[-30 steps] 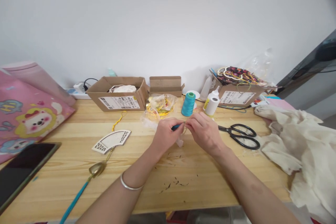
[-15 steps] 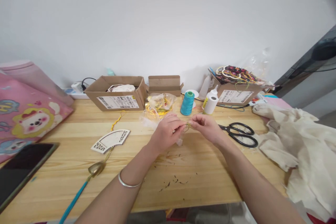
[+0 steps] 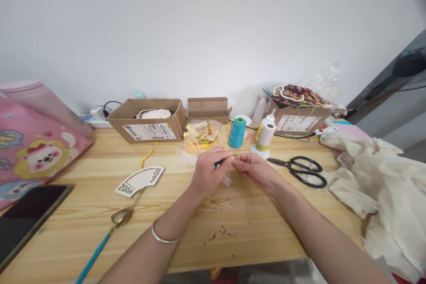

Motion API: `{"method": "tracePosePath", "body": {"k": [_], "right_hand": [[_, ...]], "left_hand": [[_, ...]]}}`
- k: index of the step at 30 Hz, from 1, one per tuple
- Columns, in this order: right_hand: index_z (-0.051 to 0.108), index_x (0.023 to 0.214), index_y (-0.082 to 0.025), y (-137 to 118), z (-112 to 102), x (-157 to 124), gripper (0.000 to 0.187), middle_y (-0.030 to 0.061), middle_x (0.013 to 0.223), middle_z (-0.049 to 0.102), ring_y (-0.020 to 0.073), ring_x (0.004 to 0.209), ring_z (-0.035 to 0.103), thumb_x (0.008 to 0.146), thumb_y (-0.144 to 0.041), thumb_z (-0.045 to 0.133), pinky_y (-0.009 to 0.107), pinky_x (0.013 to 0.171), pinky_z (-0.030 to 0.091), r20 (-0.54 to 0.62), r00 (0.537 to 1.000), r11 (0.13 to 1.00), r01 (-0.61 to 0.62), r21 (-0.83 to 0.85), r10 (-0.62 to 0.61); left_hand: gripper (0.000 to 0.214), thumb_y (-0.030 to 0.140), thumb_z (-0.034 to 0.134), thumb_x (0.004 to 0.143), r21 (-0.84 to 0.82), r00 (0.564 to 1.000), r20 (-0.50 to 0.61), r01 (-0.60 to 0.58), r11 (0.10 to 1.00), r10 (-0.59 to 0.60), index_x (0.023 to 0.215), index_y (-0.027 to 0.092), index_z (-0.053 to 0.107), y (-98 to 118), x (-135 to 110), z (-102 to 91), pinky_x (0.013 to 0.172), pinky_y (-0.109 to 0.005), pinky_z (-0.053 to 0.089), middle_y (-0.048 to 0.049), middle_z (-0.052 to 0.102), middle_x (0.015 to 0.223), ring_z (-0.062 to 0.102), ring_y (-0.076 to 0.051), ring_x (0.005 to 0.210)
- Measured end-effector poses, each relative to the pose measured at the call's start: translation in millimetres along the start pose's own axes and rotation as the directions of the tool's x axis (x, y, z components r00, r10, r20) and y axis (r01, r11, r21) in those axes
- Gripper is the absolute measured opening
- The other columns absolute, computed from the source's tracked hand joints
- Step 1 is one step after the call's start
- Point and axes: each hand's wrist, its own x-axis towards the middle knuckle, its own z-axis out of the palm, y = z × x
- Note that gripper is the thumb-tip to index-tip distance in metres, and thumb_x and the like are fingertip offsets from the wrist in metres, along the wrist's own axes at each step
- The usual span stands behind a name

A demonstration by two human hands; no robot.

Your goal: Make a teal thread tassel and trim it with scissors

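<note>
Blue piece (image 3: 218, 163) sits pinched in the left hand (image 3: 208, 172), fingers closed around it, just above the table (image 3: 233, 222). The right hand (image 3: 255, 169) meets it fingertip to fingertip, fingers nipped shut on a thin yellowish thread (image 3: 235, 155). A spool (image 3: 237, 132), bottle (image 3: 265, 135) and scissors (image 3: 301, 171) lie just beyond.

The pale wooden bench (image 3: 233, 217) carries a wide brown cardboard box (image 3: 148, 124), a small open cardboard box (image 3: 208, 110), a clear plastic bag of yellow cord (image 3: 201, 135), a teal thread spool (image 3: 237, 132), a white glue bottle (image 3: 265, 135), black scissors (image 3: 304, 170), crumpled cream cloth (image 3: 382, 186), a white fan-shaped cutout (image 3: 140, 180) and a black phone (image 3: 26, 215).
</note>
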Motion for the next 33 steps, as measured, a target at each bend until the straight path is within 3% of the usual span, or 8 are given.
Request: {"method": "tracePosePath", "body": {"k": [2,6,12,15,18,22,29,33], "right_hand": [[0.053,0.065,-0.015,-1.6,-0.1,0.6,0.028,-0.0049,0.054,0.039,0.0062,0.049,0.029,0.067,-0.042,0.059,0.021,0.048,0.022,-0.123,0.989,0.994,0.065,-0.086,-0.076],[0.054,0.071,-0.016,-6.5,1.8,-0.9,0.024,-0.0027,0.058,0.045,0.0081,0.052,0.034,0.071,-0.04,0.054,0.022,0.049,0.028,-0.304,0.894,0.919,0.23,-0.321,-0.33],[0.054,0.078,-0.017,-2.2,3.9,-1.3,0.009,-0.0015,0.061,0.051,0.0088,0.053,0.041,0.071,-0.023,0.054,0.022,0.053,0.038,-0.284,0.794,0.759,0.31,-0.572,-0.538],[0.054,0.078,-0.017,-1.6,1.8,-2.9,0.007,-0.0011,0.061,0.051,0.0092,0.052,0.042,0.073,-0.02,0.051,0.023,0.053,0.039,-0.32,0.699,0.672,0.306,-0.674,-0.64],[0.056,0.081,-0.018,-4.7,3.6,-6.6,0.009,0.0007,0.068,0.055,0.0109,0.059,0.046,0.073,-0.02,0.052,0.024,0.057,0.04,-0.189,0.625,0.501,0.371,-0.782,-0.758],[0.059,0.078,-0.019,-4.7,9.0,-7.3,0.008,0.0021,0.072,0.06,0.0139,0.071,0.053,0.073,-0.023,0.056,0.025,0.061,0.041,-0.044,0.627,0.341,0.362,-0.868,-0.778],[0.062,0.072,-0.019,-0.6,6.5,-4.6,0.012,0.0018,0.067,0.061,0.0125,0.066,0.052,0.077,-0.02,0.051,0.023,0.058,0.039,-0.034,0.616,0.27,0.294,-0.917,-0.787],[0.062,0.072,-0.018,-5.2,6.8,-7.9,0.015,0.003,0.068,0.061,0.0133,0.067,0.05,0.08,-0.019,0.049,0.024,0.058,0.036,0.011,0.635,0.216,0.279,-0.935,-0.773]], "left_hand": [[0.011,0.018,0.054,0.074,-0.046,0.997,0.003,0.073,0.996,-0.073,0.074,0.016,0.065,1.1,0.2,-0.3,0.063,-0.023,0.044,-0.0011,0.063,0.064,0.056,-0.011,0.064],[0.012,0.022,0.055,0.074,-0.16,0.97,0.031,0.243,0.957,-0.241,0.072,0.015,0.065,0.6,0.0,-0.2,0.061,-0.023,0.044,-0.0018,0.063,0.067,0.055,-0.011,0.062],[0.013,0.026,0.059,0.07,-0.318,0.885,0.082,0.458,0.83,-0.458,0.069,0.015,0.066,-1.3,-0.9,3.6,0.056,-0.02,0.041,0.001,0.059,0.059,0.051,-0.009,0.057],[0.014,0.029,0.061,0.067,-0.403,0.823,0.119,0.551,0.731,-0.555,0.066,0.015,0.066,-1.2,-0.9,5.3,0.051,-0.018,0.038,0.0026,0.057,0.055,0.048,-0.007,0.053],[0.015,0.03,0.063,0.065,-0.461,0.785,0.108,0.583,0.669,-0.61,0.067,0.016,0.067,0.5,0.5,5.0,0.051,-0.018,0.037,0.0033,0.057,0.055,0.047,-0.006,0.052],[0.015,0.029,0.063,0.065,-0.489,0.786,0.114,0.577,0.655,-0.607,0.068,0.016,0.069,3.5,2.4,4.1,0.052,-0.019,0.038,0.0023,0.059,0.056,0.049,-0.007,0.054],[0.019,0.03,0.063,0.065,-0.432,0.782,0.149,0.602,0.671,-0.605,0.073,0.015,0.07,1.0,1.0,6.3,0.055,-0.021,0.041,-0.0013,0.064,0.066,0.052,-0.01,0.059],[0.021,0.031,0.059,0.069,-0.371,0.816,0.162,0.571,0.732,-0.554,0.077,0.014,0.069,-2.3,-0.5,6.3,0.055,-0.022,0.042,-0.0008,0.062,0.062,0.052,-0.01,0.058]]}}
